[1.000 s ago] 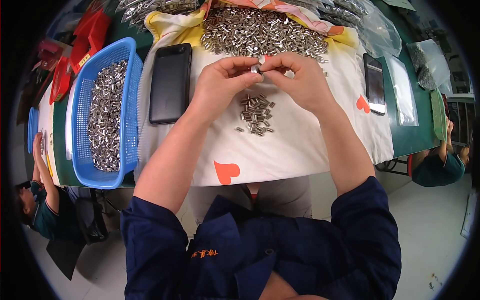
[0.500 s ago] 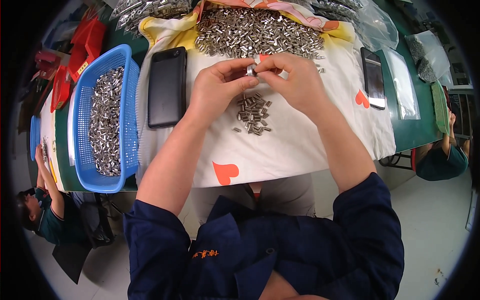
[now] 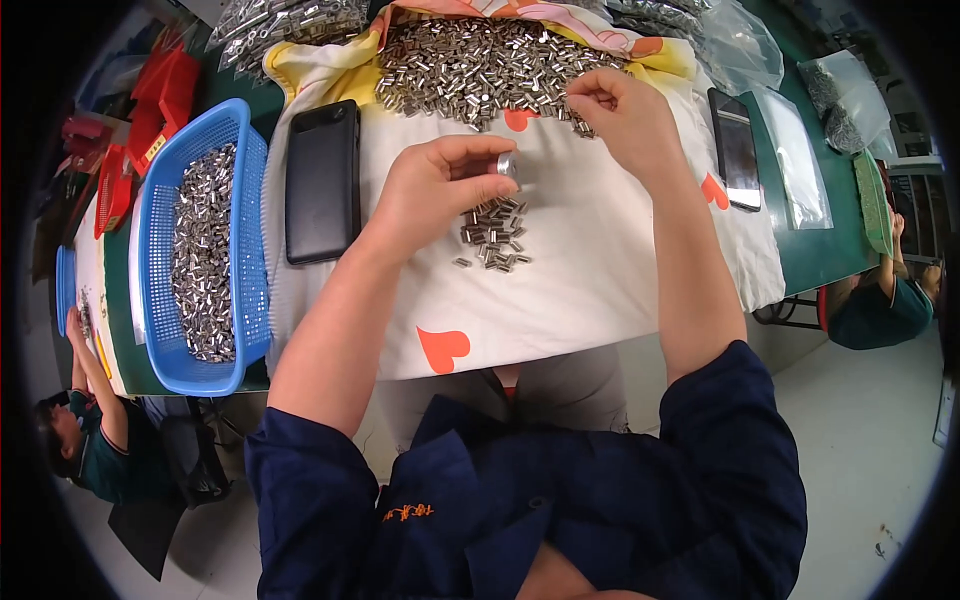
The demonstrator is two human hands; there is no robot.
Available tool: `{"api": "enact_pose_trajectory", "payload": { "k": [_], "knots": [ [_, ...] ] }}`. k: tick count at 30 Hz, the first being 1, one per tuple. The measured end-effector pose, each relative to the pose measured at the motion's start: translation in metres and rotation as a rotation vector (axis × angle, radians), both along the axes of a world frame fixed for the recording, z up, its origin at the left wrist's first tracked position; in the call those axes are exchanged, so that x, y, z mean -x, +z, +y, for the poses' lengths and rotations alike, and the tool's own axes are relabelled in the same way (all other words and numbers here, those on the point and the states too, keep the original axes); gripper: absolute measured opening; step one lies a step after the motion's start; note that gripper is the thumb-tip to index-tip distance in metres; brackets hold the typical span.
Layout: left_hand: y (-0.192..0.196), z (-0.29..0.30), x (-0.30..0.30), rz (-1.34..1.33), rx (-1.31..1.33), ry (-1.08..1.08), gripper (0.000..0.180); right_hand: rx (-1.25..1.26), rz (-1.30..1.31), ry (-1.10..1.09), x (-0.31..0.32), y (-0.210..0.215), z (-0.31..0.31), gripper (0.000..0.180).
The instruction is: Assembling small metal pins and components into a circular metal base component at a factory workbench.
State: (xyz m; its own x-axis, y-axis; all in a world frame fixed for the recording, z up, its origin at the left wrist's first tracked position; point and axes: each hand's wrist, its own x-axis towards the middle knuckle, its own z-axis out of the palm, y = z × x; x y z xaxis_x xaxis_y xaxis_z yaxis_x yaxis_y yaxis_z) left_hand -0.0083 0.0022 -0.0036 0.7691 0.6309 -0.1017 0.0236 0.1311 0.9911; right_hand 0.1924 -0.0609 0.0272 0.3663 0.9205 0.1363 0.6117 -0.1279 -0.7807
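two hands over the cloth-covered surface (image 3: 600, 290) — left hand (image 3: 440, 185) pinching a small metal cylinder (image 3: 508, 166) above a little pile (image 3: 493, 234); right hand (image 3: 622, 115), fingertips pressed together, at the big heap (image 3: 480, 70) — blue basket (image 3: 240, 160) left.

Left hand (image 3: 432, 190): mid-frame, fingers curled, thumb and forefinger tips pinched together, knuckles up. Left forearm bare, runs diagonally up from lower left, dark blue sleeve pushed up above the elbow. Right hand (image 3: 622, 112): extended further forward than the left, wrist bent, fingertips bunched and pointing left and down. Right forearm bare, near vertical in frame, same rolled dark blue sleeve at the elbow. Hands well apart, not touching
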Motion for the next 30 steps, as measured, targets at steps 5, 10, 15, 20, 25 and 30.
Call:
{"api": "enact_pose_trajectory", "payload": {
  "k": [5,10,15,20,25,30],
  "knots": [
    [0.0,0.001,0.0,-0.054,0.065,0.032,0.029,0.036,-0.393,-0.022,0.004,-0.015,0.003,0.01],
    [0.003,0.002,0.0,0.008,0.091,0.019,0.033,-0.007,-0.639,0.052,0.003,-0.021,0.004,0.007],
    [0.001,0.002,0.0,-0.037,0.097,0.005,0.033,-0.069,-0.603,0.084,0.002,-0.02,0.004,0.007],
    [-0.001,0.003,0.001,-0.053,0.059,0.016,0.032,-0.068,-0.542,0.065,0.002,-0.02,0.007,0.007],
    [0.0,0.003,0.0,-0.031,0.073,0.002,0.032,-0.075,-0.651,0.151,0.005,-0.021,0.005,0.007],
    [0.0,0.003,0.001,-0.032,0.069,0.001,0.032,-0.065,-0.64,0.145,0.008,-0.018,0.002,0.008]
  ]
}}
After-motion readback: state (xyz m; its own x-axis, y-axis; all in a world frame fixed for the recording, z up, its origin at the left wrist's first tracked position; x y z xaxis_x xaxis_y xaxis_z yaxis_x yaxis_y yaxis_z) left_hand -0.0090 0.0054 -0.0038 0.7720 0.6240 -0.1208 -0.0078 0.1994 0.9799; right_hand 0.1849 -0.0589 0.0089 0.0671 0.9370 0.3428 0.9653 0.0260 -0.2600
